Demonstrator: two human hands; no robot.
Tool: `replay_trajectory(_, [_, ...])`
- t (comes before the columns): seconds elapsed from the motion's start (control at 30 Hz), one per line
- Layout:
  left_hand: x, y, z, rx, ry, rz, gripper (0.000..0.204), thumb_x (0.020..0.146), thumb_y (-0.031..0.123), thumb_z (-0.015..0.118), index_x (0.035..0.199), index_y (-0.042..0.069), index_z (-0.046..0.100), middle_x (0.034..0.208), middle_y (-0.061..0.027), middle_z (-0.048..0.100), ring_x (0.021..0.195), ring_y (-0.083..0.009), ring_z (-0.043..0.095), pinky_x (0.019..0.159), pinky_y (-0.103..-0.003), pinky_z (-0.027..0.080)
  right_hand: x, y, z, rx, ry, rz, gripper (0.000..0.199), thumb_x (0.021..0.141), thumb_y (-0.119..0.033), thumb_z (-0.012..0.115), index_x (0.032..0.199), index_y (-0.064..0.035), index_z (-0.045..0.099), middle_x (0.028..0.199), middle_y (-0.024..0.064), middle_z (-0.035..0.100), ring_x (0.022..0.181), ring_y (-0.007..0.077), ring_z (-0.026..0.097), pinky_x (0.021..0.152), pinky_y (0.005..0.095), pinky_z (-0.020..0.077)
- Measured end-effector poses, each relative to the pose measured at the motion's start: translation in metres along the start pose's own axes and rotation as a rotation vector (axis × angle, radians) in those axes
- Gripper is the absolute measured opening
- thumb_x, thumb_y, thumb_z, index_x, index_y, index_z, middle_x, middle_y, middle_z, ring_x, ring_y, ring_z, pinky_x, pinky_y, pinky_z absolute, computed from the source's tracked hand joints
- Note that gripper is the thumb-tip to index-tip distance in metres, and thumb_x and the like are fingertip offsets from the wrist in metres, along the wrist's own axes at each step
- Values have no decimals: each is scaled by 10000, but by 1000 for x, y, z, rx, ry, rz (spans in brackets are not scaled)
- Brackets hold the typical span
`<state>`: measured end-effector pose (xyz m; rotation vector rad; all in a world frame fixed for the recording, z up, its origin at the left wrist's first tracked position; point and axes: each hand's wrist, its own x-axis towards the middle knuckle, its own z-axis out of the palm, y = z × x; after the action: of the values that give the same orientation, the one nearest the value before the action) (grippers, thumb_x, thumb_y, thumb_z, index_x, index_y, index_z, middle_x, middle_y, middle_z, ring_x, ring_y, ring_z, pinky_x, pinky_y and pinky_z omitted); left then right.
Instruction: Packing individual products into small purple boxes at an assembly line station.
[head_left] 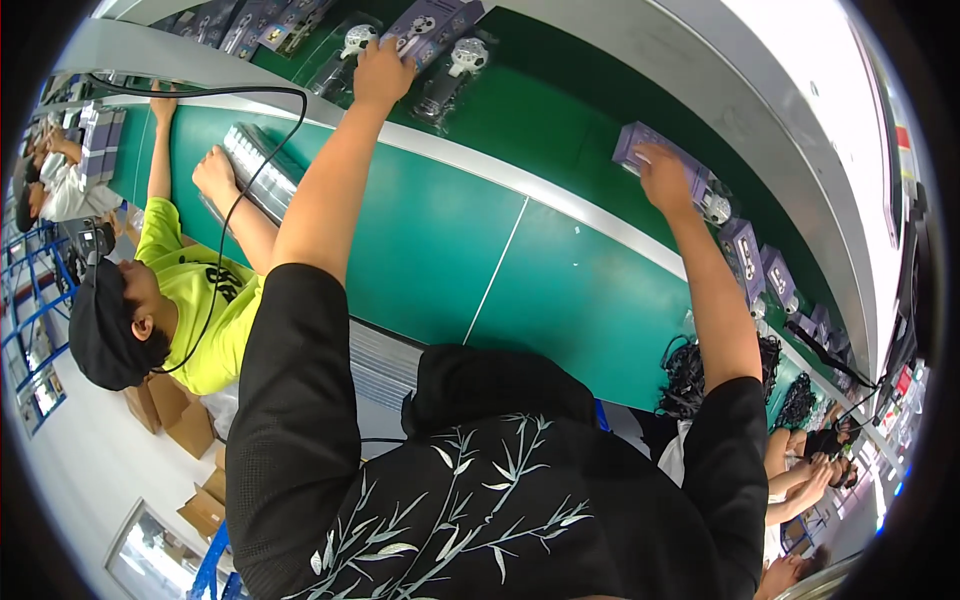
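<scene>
Both my arms reach forward over a green work surface to the raised green strip at the back. My left hand (385, 78) has its fingers closed on the near end of a purple printed box (432, 30). On either side of that box lies a clear-bagged item with a round, black-and-white football-patterned head, one on the left (358, 40) and one on the right (468, 58). Further right, my right hand (664, 178) grips another purple box (640, 140), fingers over its near side. A similar football-patterned item (716, 207) lies just beyond my right wrist.
More purple boxes (740, 255) line the strip at right; others (245, 28) sit at far left. Black cables (682, 375) are heaped by my right forearm. A co-worker in a yellow shirt (205, 300) reaches over the table at left. A black cord (300, 105) hangs there.
</scene>
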<state>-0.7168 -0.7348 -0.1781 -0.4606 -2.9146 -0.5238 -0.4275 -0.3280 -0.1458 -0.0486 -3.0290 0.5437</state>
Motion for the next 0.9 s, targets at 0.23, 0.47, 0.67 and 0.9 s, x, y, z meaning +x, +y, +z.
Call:
replay_trajectory(0.23, [-15,-17,18,162,30,122,663,768,341,751,1317,102,466,1247,-206,514,1032,-439,525,895,-508,486,105,-114,57,216,-21,-126,251,803,-8,574,964,-81,752,989,59,733,949,275,654,865,346,520])
replay_trajectory(0.47, [-45,8,-28,-33,-103,-73,716,741,235,751,1355,58,428,1253,-251,496,1091,-449,517,911,-492,484,193,-190,124,-79,123,-471,245,830,-38,527,964,-99,723,922,59,706,959,293,633,952,383,459])
replay_trajectory(0.67, [-163,17,-107,-212,-152,-99,821,746,165,736,1442,9,328,1352,-276,417,1165,-441,491,998,-455,438,220,-117,208,-266,76,-257,158,822,-199,580,898,-109,687,872,83,680,903,300,602,930,403,417])
replay_trajectory(0.9, [-343,-18,-125,-3,-432,-28,892,694,195,771,1428,-36,322,1335,-272,416,1182,-429,462,1013,-450,420,83,-147,100,-429,-351,-246,489,667,-529,665,872,-86,680,854,118,673,834,310,579,801,379,418])
